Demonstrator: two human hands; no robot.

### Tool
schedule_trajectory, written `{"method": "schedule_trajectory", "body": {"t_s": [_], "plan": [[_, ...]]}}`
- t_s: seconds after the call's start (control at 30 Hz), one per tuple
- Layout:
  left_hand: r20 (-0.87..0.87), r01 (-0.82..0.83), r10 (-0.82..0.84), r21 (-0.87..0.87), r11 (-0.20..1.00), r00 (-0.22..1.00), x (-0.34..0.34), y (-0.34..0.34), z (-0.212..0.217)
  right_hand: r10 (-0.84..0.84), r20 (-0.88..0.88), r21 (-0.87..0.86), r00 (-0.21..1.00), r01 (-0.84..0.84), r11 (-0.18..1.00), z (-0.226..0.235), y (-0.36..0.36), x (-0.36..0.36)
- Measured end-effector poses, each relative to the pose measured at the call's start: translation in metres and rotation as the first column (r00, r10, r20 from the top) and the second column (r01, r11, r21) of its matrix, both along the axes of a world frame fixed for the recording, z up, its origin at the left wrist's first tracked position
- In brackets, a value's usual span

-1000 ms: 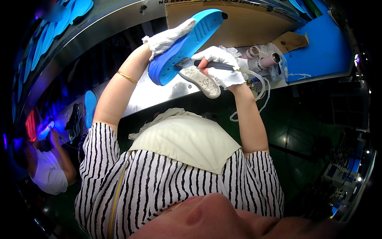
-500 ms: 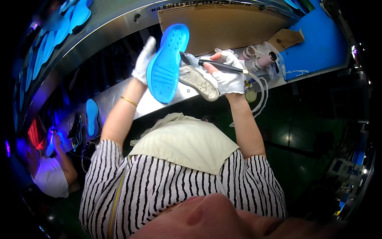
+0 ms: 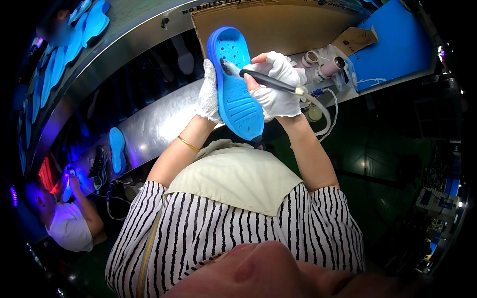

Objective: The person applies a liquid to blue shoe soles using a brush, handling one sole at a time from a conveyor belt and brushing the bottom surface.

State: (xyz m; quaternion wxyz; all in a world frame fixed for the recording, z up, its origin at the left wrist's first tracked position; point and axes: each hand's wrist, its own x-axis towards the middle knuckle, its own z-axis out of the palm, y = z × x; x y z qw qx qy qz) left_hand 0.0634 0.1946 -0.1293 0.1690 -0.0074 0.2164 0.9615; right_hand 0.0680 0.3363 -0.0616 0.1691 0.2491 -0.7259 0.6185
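A blue shoe sole [image 3: 240,104] is held up over the bench, its ridged and pitted inner face toward me. My left hand [image 3: 208,94], in a white glove, grips the sole along its left edge. Gloved in white with bare fingertips, my right hand [image 3: 278,84] is closed around a black-handled brush [image 3: 266,80] with a pale hose at its back end. The brush's dark tip lies against the upper part of the sole's inner face. A pale sole [image 3: 268,118] on the bench is almost wholly hidden behind the blue sole and my right hand.
A metal bench [image 3: 164,107] runs below a conveyor with blue soles [image 3: 94,22]. At the back stands a cardboard box [image 3: 278,27]; thread spools [image 3: 330,67] and a blue panel [image 3: 395,47] are at the right. Another blue sole [image 3: 118,149] lies left, near a co-worker [image 3: 72,226].
My left hand has moved right with the blue sole, which now tilts the other way and covers the pale sole. The brush tip has come onto the blue sole's inner face.
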Motion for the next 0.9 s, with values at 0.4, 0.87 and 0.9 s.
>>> {"method": "schedule_trajectory", "body": {"t_s": [0.4, 0.87, 0.9], "plan": [[-0.109, -0.095, 0.092, -0.023, 0.995, 0.99, -0.015, -0.017, -0.002, 0.104, -0.046, 0.163, 0.994, -0.095, 0.982, -0.013, -0.006, 0.024], [-0.199, 0.028, -0.003, 0.122, 0.992, 0.98, 0.022, -0.005, 0.043, 0.132, 0.102, -0.049, 0.986, -0.127, 0.991, 0.0, 0.02, 0.002], [-0.196, 0.014, 0.002, 0.081, 0.997, 0.981, 0.019, -0.006, 0.036, 0.114, 0.101, 0.0, 0.988, -0.115, 0.993, -0.005, 0.02, 0.004]]}}
